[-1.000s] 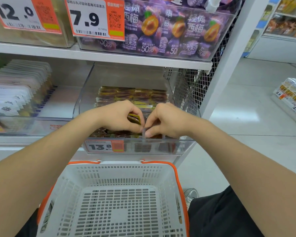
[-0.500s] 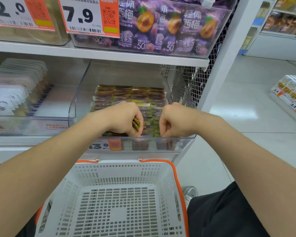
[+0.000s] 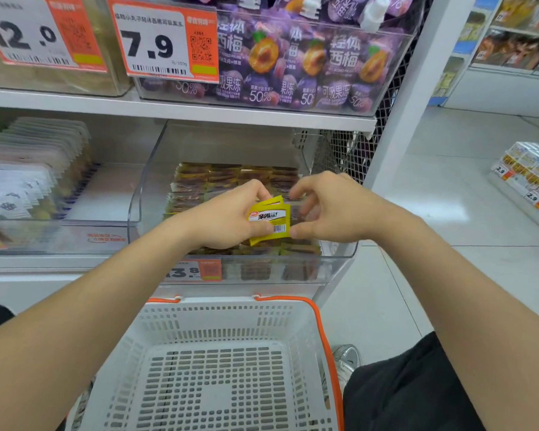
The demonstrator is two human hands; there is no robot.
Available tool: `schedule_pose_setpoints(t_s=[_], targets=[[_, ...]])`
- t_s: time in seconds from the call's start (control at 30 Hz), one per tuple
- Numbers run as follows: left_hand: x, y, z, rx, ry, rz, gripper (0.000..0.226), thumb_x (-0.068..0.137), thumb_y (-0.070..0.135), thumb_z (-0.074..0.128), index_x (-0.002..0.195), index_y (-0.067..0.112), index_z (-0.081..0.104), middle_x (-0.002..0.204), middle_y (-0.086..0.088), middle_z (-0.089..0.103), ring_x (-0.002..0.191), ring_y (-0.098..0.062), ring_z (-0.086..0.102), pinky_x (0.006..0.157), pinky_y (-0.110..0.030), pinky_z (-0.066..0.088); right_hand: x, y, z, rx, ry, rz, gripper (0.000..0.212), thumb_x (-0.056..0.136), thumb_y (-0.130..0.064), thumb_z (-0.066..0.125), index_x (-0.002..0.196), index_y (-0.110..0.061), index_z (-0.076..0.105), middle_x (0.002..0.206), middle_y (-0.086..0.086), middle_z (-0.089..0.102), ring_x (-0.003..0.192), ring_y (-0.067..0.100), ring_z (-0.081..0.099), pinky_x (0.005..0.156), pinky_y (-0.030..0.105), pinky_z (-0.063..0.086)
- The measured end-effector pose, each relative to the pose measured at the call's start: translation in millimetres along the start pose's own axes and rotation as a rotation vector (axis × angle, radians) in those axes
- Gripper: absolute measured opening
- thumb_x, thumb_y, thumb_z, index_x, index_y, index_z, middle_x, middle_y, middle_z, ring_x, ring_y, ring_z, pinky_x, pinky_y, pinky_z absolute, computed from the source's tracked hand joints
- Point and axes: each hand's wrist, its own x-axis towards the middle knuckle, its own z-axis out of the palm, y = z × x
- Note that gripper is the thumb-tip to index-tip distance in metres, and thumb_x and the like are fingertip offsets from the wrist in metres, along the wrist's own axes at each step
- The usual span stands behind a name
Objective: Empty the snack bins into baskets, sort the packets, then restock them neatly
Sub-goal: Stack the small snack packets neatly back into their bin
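Observation:
A clear plastic snack bin (image 3: 339, 253) on the lower shelf holds rows of small yellow-and-brown packets (image 3: 224, 178). My left hand (image 3: 227, 219) grips a small stack of yellow packets (image 3: 271, 220) lifted above the bin, their white label and barcode facing me. My right hand (image 3: 327, 209) is beside the stack with fingers curled, thumb and fingertips at its right edge. A white basket with orange trim (image 3: 218, 318) stands empty right below the bin.
Left of the bin sits another clear bin of pale flat packets (image 3: 28, 169). The shelf above carries purple prune jelly pouches (image 3: 296, 60) and price tags. A white shelf post (image 3: 417, 88) stands on the right, with tiled floor and low shelving (image 3: 529, 178) beyond.
Both hands rose out of the bin. The left hand has lifted a stack of yellow packets clear of the rows, and the right hand loosened from a fist to touch the stack's edge.

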Motion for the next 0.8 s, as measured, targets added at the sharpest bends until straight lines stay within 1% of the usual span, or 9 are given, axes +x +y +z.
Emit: schedule_pose_setpoints(t_s=[0.07,0.17,0.27,0.43,0.47,0.57,0.7,0.73,0.8], targets=[[2.8,2.0,0.0,0.019,0.048,0.027,0.039,0.09,0.043,0.079,0.112,0.036,0.048,0.107,0.006,0.067,0.089,-0.012,0.064,0.079,-0.041,0.054,-8.8,-3.9,-3.7,0.222,0.007,-0.083,0.054,0.079,-0.045,0.087,0.128,-0.037,0.066,0.099,-0.008,0.074,0.083,0.009,0.074,0.087,0.037,0.061],[1.7,10.2,5.8,-0.068,0.081,0.056,0.042,0.086,0.038,0.084,0.11,0.032,0.051,0.099,0.006,0.071,0.082,-0.008,0.065,0.072,-0.037,0.052,-12.3,-2.3,-2.4,0.272,0.075,-0.098,0.028,0.089,-0.03,0.079,0.115,-0.034,0.071,0.08,-0.001,0.077,0.071,0.013,0.075,0.082,0.041,0.062],[1.8,15.9,10.3,-0.438,0.148,0.031,0.025,0.092,0.014,0.077,0.113,0.023,0.066,0.102,0.0,0.077,0.088,-0.019,0.075,0.079,-0.044,0.06,-17.4,-4.9,-8.9,0.309,0.131,0.048,0.012,0.091,-0.02,0.075,0.102,-0.023,0.07,0.072,0.003,0.077,0.067,0.016,0.076,0.084,0.046,0.063],[2.0,29.1,13.6,-0.951,0.188,-0.138,0.023,0.094,-0.003,0.065,0.115,0.006,0.069,0.082,-0.006,0.074,0.069,-0.015,0.066,0.069,-0.034,0.051,-31.1,-4.4,-24.1,0.953,-0.15,0.029,0.021,0.108,-0.012,0.054,0.11,0.005,0.065,0.095,0.029,0.076,0.089,0.044,0.077,0.084,0.05,0.065],[1.9,30.0,13.5,-1.019,0.136,-0.161,0.024,0.095,-0.003,0.064,0.117,0.004,0.069,0.087,-0.009,0.075,0.074,-0.017,0.067,0.072,-0.036,0.053,-32.2,-0.9,-24.5,0.936,-0.128,-0.025,0.014,0.106,-0.003,0.055,0.114,0.003,0.064,0.096,0.029,0.075,0.09,0.043,0.077,0.085,0.051,0.064],[2.8,28.0,11.2,-1.103,0.007,-0.203,0.03,0.097,-0.001,0.064,0.126,0.0,0.07,0.115,-0.02,0.075,0.094,-0.024,0.071,0.088,-0.038,0.056,-31.0,6.5,-16.5,0.739,-0.017,-0.128,0.039,0.093,0.006,0.073,0.126,-0.014,0.064,0.098,0.022,0.075,0.086,0.036,0.078,0.083,0.048,0.065],[6.2,32.7,12.9,-1.116,-0.076,-0.207,0.024,0.1,0.001,0.061,0.121,-0.001,0.074,0.112,-0.015,0.076,0.087,-0.019,0.073,0.075,-0.024,0.056,-25.4,12.7,-10.7,0.437,0.132,-0.272,0.016,0.09,-0.018,0.083,0.105,-0.019,0.08,0.099,0.004,0.071,0.091,0.012,0.069,0.082,0.03,0.059],[7.2,31.1,14.3,-1.019,-0.042,-0.203,0.021,0.103,0.008,0.061,0.118,0.003,0.075,0.11,-0.013,0.078,0.087,-0.018,0.074,0.074,-0.025,0.059,-24.3,16.3,-13.7,0.391,0.168,-0.265,0.011,0.091,-0.021,0.082,0.102,-0.018,0.08,0.098,0.002,0.068,0.091,0.008,0.066,0.081,0.026,0.056],[8.9,21.3,14.9,-0.466,0.062,-0.076,0.02,0.106,0.026,0.06,0.107,0.018,0.079,0.099,0.0,0.08,0.083,-0.009,0.074,0.074,-0.025,0.058,-23.5,27.2,-19.1,0.279,0.225,-0.213,0.01,0.095,-0.027,0.077,0.1,-0.019,0.077,0.097,0.0,0.07,0.091,0.011,0.067,0.084,0.033,0.056]])
